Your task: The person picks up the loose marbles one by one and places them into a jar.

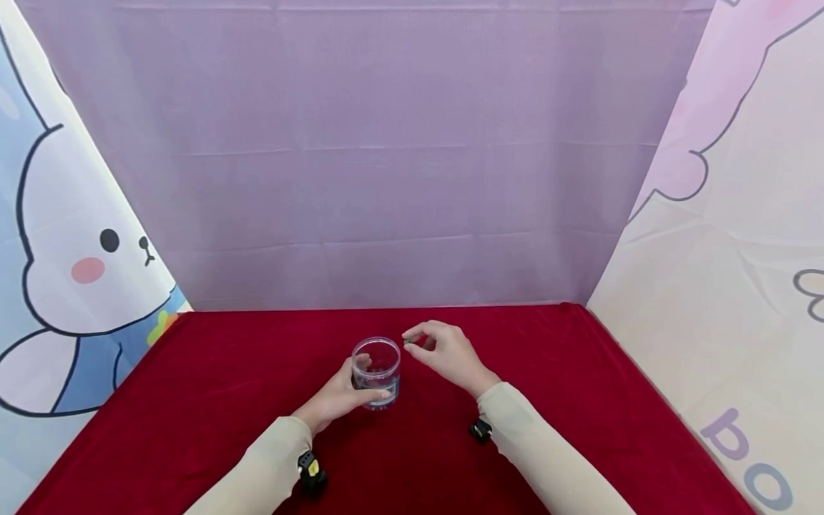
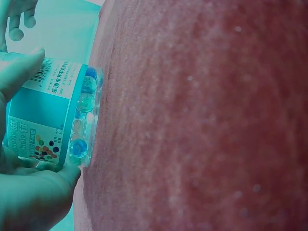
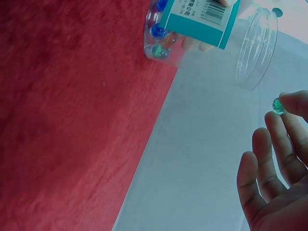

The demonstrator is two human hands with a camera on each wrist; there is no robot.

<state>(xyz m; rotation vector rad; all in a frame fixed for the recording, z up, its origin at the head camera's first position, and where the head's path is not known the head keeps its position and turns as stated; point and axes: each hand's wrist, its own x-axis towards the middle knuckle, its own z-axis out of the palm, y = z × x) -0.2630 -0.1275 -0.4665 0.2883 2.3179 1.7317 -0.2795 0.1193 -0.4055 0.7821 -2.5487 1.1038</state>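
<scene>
My left hand (image 1: 341, 397) grips a clear plastic jar (image 1: 377, 357) around its side, thumb across the front. The jar has no lid on, and its mouth faces up. A printed label (image 2: 41, 108) with a barcode wraps it. Several glass marbles (image 2: 85, 102), blue, green and clear, lie at the bottom. My right hand (image 1: 450, 352) is just right of the jar's rim, apart from it. Between its thumb and fingertips it pinches a green marble (image 3: 278, 106); the other fingers are spread in the right wrist view.
A red cloth (image 1: 270, 357) covers the table. Behind it hangs a purple curtain (image 1: 386, 157). Printed cartoon panels stand at the left (image 1: 84, 214) and the right (image 1: 727, 272). Each wrist wears a small black camera.
</scene>
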